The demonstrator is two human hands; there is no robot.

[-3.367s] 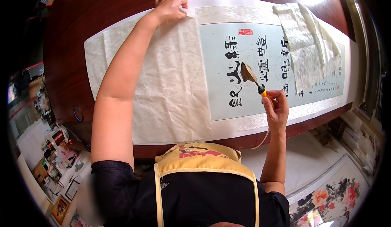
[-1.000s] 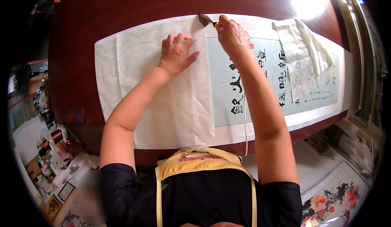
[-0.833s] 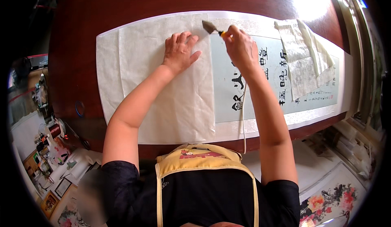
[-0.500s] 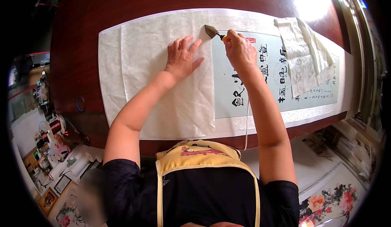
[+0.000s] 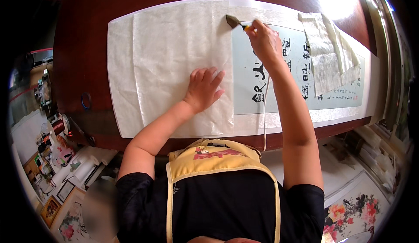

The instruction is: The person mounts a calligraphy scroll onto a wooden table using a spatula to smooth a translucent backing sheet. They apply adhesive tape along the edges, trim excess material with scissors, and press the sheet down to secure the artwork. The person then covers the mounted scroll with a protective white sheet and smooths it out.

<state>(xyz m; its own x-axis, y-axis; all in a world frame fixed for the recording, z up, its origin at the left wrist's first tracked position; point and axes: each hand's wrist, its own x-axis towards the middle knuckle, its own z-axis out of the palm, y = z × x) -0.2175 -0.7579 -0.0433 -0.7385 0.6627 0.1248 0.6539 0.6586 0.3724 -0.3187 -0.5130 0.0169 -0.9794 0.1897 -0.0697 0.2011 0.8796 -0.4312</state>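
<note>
My right hand (image 5: pixel 267 46) is closed round the yellow and black handle of a small corded iron (image 5: pixel 232 22) with a pointed, trowel-shaped plate. The plate is over the upper right edge of a cream translucent sheet (image 5: pixel 168 55); I cannot tell whether it touches. A white cord (image 5: pixel 265 121) runs from beneath my right forearm toward the table's near edge. Fingers spread, my left hand (image 5: pixel 204 89) rests on the sheet, near its right edge. The sheet covers the left part of a calligraphy scroll (image 5: pixel 244 81), whose pale blue panel with black characters shows to the right.
A creased cream sheet (image 5: pixel 327 62) lies folded over the scroll's right part. On the dark red table (image 5: pixel 87 38), a blue ring (image 5: pixel 86 100) lies at the left. Paper rolls and a thread spool (image 5: pixel 61 125) stand lower left. A flower painting (image 5: pixel 353 212) lies lower right.
My left hand has slid down the sheet, toward me. My right hand with the iron is slightly higher and further right in the picture, while the whole scene has shifted a little upward.
</note>
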